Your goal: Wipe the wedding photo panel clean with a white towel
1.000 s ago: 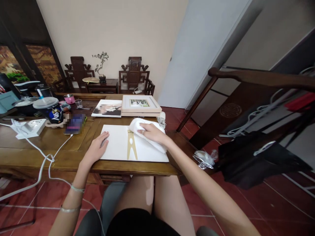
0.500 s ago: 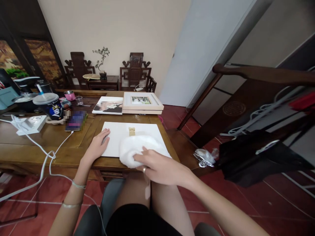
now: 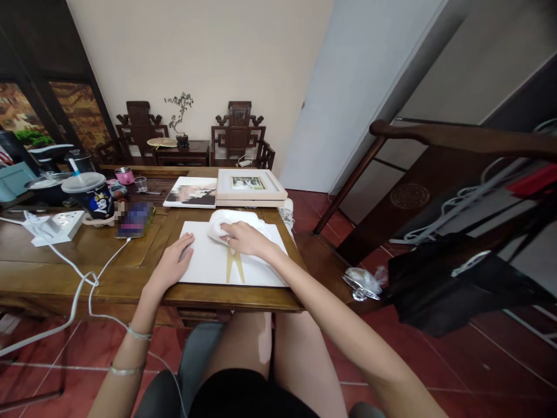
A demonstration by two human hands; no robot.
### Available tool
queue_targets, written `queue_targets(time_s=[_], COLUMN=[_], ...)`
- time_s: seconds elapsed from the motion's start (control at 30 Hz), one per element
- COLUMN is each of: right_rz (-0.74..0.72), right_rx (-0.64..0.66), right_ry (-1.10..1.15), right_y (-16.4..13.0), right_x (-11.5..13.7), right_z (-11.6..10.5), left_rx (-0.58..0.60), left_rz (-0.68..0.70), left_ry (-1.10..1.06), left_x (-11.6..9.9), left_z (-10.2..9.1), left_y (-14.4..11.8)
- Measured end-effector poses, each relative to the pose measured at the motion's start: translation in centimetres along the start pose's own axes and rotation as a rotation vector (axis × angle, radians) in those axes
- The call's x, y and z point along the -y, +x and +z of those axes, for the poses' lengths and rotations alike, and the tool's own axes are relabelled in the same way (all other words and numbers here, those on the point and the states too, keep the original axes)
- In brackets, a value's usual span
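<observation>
Right hand (image 3: 244, 238) pressed down on a bunched white cloth (image 3: 226, 223), grip closed over it, at the far edge of a white board (image 3: 204, 261) lying flat on the counter (image 3: 78, 255). Left hand (image 3: 174, 264) flat and open on the board's left edge, gripping nothing, only pinning it. Gold stand leg (image 3: 235, 268) lying on the board, just nearer than the right grip, upper end hidden under that hand.

Risks, as judged:
- Cloth catching the gold leg during a pass toward the body; likely result a bent or lifted leg.
- Board sliding off the near counter edge if left palm pressure eases; near edge lies close to the lip.
- Cloth pushed too far away from the grip, nudging the stacked frame (image 3: 250, 187) just beyond it.
- White cable (image 3: 87, 284) hanging off the counter left of the left grip; a snag by the forearm could drag the power strip (image 3: 58, 226).

Counts:
- Hands: 2.
- Cloth: 1.
- White board: 1.
- Gold leg: 1, forked into 2 prongs.
- Framed pictures beyond the right grip: 1 frame, plus 1 unframed print (image 3: 191, 193) beside it.
- Lidded cup (image 3: 89, 194): 1.
- Power strip: 1.
- Bracelets on left wrist: 2.
</observation>
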State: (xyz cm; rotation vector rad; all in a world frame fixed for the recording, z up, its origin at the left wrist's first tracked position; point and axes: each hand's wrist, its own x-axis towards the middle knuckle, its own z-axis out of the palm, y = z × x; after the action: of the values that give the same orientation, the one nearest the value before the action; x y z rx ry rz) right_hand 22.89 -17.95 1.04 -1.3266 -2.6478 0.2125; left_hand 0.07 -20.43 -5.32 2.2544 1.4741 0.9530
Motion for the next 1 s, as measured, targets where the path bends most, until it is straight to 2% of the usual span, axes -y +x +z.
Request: queue_targets(time_s=[0.1,0.23,0.4,0.5,0.63,0.8,0.9,1.0], right_rz=[-0.048,-0.153,-0.235,-0.262,-0.228,-0.112,-0.098,-0.177], right_rx=[-0.033,-0.032,0.072,0.137,0.111,-0.003,-0.063,-0.089], right_ry=[-0.089,-0.152,-0.112,-0.105,-0.096,-0.108,-0.122,-0.112], right_y=[-0.2,-3.1,-7.3,-7.9,-5.8,-0.5,1.6,1.5], right_x=[1.0,3.5,6.6,7.6,6.7,3.9,3.9,5.6], right_z=[0.7,1.2,-0.1,-0.9,-0.7,0.6,1.5,2.3], left_rx=[-0.002,-0.005,-0.007,-0.006,-0.002,-0.029,-0.122,-0.199], left_rz=[0.003,0.007,0.007,0.007,0.010,-0.019,-0.073,-0.121], left_ry=[-0.009,-0.017,-0.021,-0.018,-0.013,-0.030,-0.191,-0.464], left_x=[0.0,0.1,-0.1,-0.1,0.2,-0.4,-0.8,-0.6], left_z=[0.0,0.1,0.1,0.2,0.2,-0.1,-0.4,-0.6], left_y=[0.0,0.0,-0.1,-0.1,0.0,-0.1,-0.1,0.2])
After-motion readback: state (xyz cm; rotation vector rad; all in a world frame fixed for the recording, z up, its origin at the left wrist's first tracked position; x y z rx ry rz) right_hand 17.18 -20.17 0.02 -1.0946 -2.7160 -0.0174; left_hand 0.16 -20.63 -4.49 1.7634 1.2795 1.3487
